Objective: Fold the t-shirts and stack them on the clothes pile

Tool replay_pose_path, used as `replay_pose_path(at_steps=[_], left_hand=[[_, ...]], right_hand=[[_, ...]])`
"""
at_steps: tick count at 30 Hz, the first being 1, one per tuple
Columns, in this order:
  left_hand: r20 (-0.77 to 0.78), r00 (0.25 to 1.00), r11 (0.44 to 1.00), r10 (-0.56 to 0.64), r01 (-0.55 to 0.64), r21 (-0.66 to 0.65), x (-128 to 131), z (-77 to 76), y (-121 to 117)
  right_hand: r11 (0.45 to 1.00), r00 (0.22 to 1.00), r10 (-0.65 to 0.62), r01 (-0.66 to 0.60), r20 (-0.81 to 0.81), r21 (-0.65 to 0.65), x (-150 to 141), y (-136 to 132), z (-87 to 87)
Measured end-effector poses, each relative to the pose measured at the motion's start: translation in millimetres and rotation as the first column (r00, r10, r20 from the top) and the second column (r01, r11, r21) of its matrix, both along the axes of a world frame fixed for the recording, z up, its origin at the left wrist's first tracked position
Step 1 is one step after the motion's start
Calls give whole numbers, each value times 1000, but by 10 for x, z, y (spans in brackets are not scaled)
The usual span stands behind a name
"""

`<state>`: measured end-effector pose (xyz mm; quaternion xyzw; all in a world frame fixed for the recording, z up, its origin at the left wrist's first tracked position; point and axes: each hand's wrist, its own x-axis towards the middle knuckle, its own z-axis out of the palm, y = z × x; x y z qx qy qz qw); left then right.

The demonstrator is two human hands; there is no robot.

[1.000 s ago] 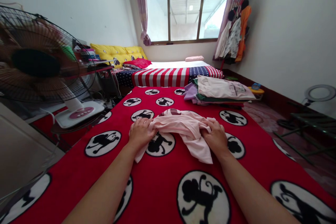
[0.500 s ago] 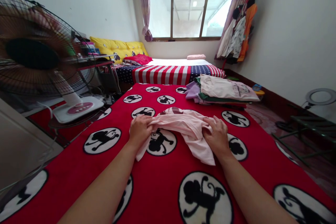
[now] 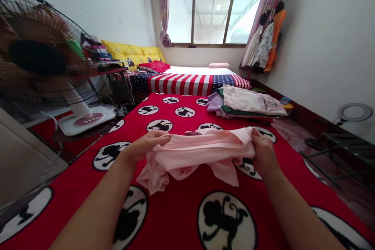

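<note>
One electric fan (image 3: 86,121) stands at my far left on a round-topped stand; its blades are blurred behind the wire guard. Next, beyond it, a yellow cushion (image 3: 146,51) lines the wall side of the far bed. At left of center, I read the left hand (image 3: 148,142) as closed: thumb and fingers pinch the upper edge of a pink garment (image 3: 202,154). The garment spans the gap between both hands, above a red monkey-print blanket (image 3: 172,215), its loose folds hanging down; I cannot tell whether they touch the blanket. Behind, to the right, a stack of folded clothes (image 3: 253,101) rests on the blanket. The right hand (image 3: 264,152) grips the garment's opposite end. Far right, a ring light (image 3: 340,113) stands near the wall.
</note>
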<state>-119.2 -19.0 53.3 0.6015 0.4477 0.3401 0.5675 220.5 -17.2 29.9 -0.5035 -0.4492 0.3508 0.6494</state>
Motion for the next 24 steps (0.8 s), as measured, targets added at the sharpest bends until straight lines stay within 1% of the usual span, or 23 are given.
replay_pose_path(at_steps=[1, 2, 3, 4, 5, 6, 7, 9, 10, 12, 13, 14, 15, 16, 17, 18, 19, 20, 21, 22, 23, 24], left_hand=[[26, 1000, 999, -4, 5, -44, -26, -33, 21], [27, 999, 999, 25, -23, -40, -46, -66, 45], [2, 998, 998, 66, -66, 2, -61, -94, 70], [-53, 994, 993, 95, -92, 68, -70, -114, 89], [-130, 986, 987, 104, -85, 139, -76, -126, 100], [-218, 972, 979, 88, -44, 197, -77, -130, 101], [-304, 951, 974, 52, 19, 227, -74, -130, 95], [-415, 909, 969, -38, 135, 208, -48, -126, 65], [-429, 900, 969, -80, 172, 178, -24, -127, 49], [-409, 899, 968, -155, 221, 118, 43, -133, 26], [-386, 903, 966, -189, 241, 92, 81, -133, 20], [-352, 910, 964, -222, 258, 58, 117, -129, 17], [-302, 921, 964, -247, 265, 19, 146, -118, 13], [-236, 936, 965, -260, 262, -22, 165, -98, 5], [-155, 954, 966, -258, 252, -61, 169, -69, -13], [-57, 969, 968, -239, 233, -91, 157, -33, -44], [46, 978, 972, -202, 206, -109, 130, 7, -92], [143, 978, 979, -154, 171, -114, 88, 51, -156], [229, 968, 985, -106, 133, -108, 35, 95, -234], [300, 952, 990, -66, 100, -97, -22, 141, -322], [350, 936, 994, -42, 73, -77, -79, 191, -411], [379, 925, 999, -10, 24, -33, -129, 248, -491]], right_hand=[[997, 998, 50, -47, 41, -67, 14, 13, -21], [991, 991, 77, -64, 108, -114, 26, 25, -48], [990, 978, 77, -53, 195, -128, 35, 35, -77], [993, 955, 63, -31, 291, -112, 43, 45, -106], [996, 919, 53, -23, 391, -82, 52, 53, -133], [998, 870, 59, -35, 490, -57, 62, 60, -157], [997, 811, 74, -59, 580, -45, 73, 65, -177], [991, 670, 128, -121, 731, -62, 92, 66, -199], [986, 589, 156, -147, 793, -85, 93, 62, -201], [976, 432, 203, -166, 879, -144, 71, 45, -187], [974, 369, 214, -148, 904, -170, 47, 34, -173], [975, 329, 219, -116, 919, -191, 17, 23, -154], [974, 321, 227, -86, 919, -211, -16, 11, -131], [967, 357, 255, -80, 899, -242, -45, -3, -103], [947, 433, 322, -123, 842, -298, -67, -22, -69], [904, 526, 426, -222, 736, -365, -79, -50, -27], [838, 612, 544, -358, 574, -412, -78, -91, 25], [765, 673, 637, -490, 376, -418, -64, -148, 86], [704, 703, 689, -591, 177, -393, -39, -221, 154], [666, 710, 704, -655, 11, -356, -6, -308, 228], [657, 711, 696, -685, -98, -314, 31, -399, 305], [663, 716, 678, -694, -166, -281, 68, -486, 382]])
